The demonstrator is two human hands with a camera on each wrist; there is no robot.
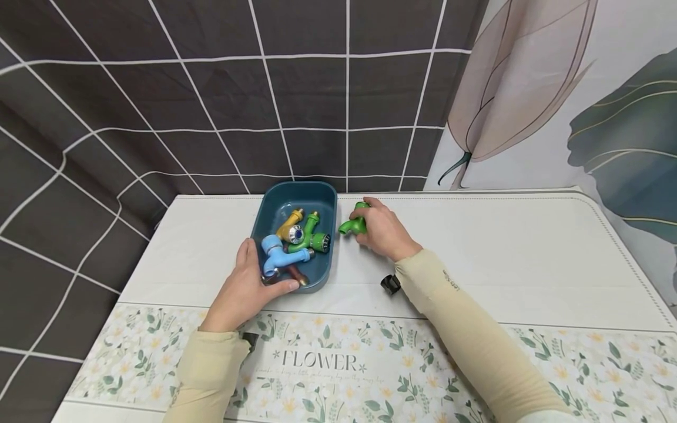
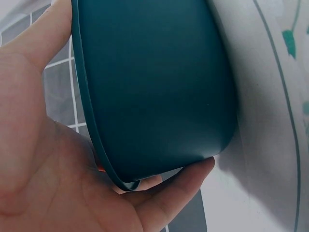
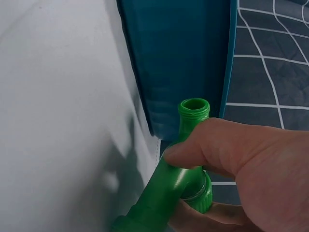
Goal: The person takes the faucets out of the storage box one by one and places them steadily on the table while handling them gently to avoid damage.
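Observation:
In the head view a blue-green bin [image 1: 319,276] holds a light blue faucet [image 1: 288,257], a yellow faucet [image 1: 286,227], a green faucet [image 1: 308,230] and a dark red one [image 1: 296,274]. The left hand [image 1: 245,289] grips the bin's near left corner; in the left wrist view its fingers [image 2: 178,193] curl round the bin's wall [image 2: 159,87]. Just right of the bin, the right hand [image 1: 385,229] pinches another green faucet [image 1: 353,225]. The right wrist view shows the thumb [image 3: 193,147] across this green faucet [image 3: 161,193], beside the bin [image 3: 178,58].
A white table [image 1: 502,252] carries a floral strip [image 1: 328,376] along its front. Behind stand a dark tile-patterned cloth [image 1: 312,94] and a leaf-patterned cloth [image 1: 534,106]. Black pieces [image 1: 390,284] are at both wrists.

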